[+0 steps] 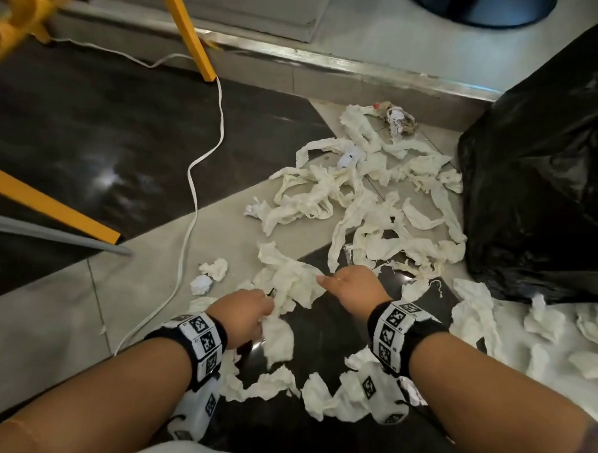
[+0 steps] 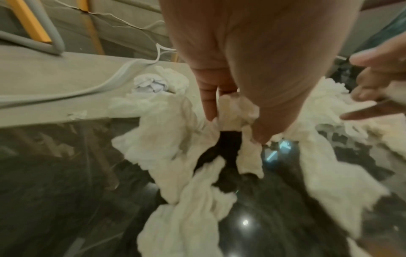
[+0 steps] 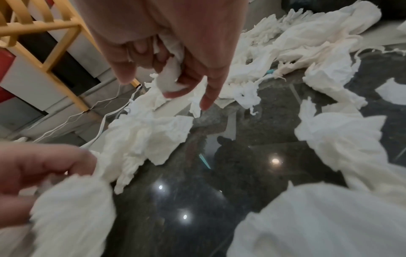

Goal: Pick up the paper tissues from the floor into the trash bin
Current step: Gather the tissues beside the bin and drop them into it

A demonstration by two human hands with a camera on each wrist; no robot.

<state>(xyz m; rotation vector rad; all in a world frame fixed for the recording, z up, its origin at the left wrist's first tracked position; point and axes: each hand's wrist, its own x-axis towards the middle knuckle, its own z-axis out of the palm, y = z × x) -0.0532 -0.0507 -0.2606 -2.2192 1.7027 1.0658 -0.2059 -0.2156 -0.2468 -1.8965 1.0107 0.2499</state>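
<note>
Several crumpled white paper tissues (image 1: pixel 358 203) lie strewn over the grey and black floor. My left hand (image 1: pixel 246 310) pinches a tissue strip (image 2: pixel 232 111) between thumb and fingers, and the strip hangs down to the floor. My right hand (image 1: pixel 351 285) has its fingers curled round a small wad of tissue (image 3: pixel 171 81), with the forefinger pointing out. A larger tissue sheet (image 1: pixel 289 281) lies between the two hands. The black trash bag (image 1: pixel 542 188) stands to the right, beyond the right hand.
A white cable (image 1: pixel 199 169) snakes across the floor on the left. Yellow frame legs (image 1: pixel 189 32) and a grey tube (image 1: pixel 51 233) stand at the left. A metal step edge (image 1: pixel 352 63) runs along the back. More tissues (image 1: pixel 552 335) lie by the bag's base.
</note>
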